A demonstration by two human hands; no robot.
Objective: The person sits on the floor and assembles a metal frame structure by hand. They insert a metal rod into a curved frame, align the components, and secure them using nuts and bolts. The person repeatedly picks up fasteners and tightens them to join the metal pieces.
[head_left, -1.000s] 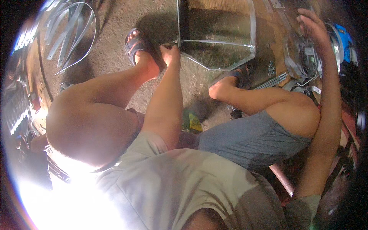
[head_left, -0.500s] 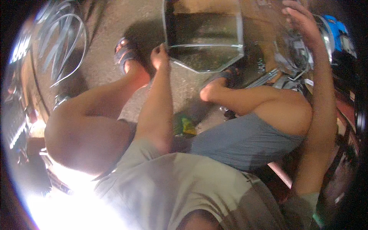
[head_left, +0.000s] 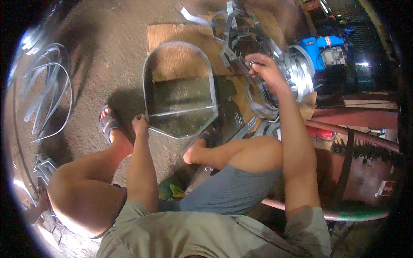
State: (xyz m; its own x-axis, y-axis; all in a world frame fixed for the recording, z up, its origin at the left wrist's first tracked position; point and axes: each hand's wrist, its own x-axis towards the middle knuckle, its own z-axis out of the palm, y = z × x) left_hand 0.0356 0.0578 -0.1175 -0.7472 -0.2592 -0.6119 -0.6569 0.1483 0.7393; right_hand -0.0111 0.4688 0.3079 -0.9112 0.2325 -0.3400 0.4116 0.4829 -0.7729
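Note:
A flat-strip metal frame (head_left: 146, 88), rounded at the far end and angled to a blunt point at the near end, stands out in front of me. A straight crossbar (head_left: 183, 111) spans its lower part. My left hand (head_left: 140, 124) is closed on the frame's left side, by the end of that crossbar. Off to the right, my right hand (head_left: 266, 71) is raised beside a heap of bent metal strips (head_left: 234, 38). Its fingertips pinch a small shiny metal piece (head_left: 252, 63), too small to name exactly.
Flattened cardboard (head_left: 172, 56) lies beyond the frame. Loose metal strips (head_left: 47, 90) lie on the far-left floor. At the right are a coiled metal strip (head_left: 303, 71), a blue machine (head_left: 320, 49) and a reddish panel (head_left: 357, 118). My sandalled feet flank the frame's near end.
My view has swung right and up, so the frame sits lower and further left. My left hand keeps its hold. My right hand, blurred before, now shows a small shiny piece at its fingertips.

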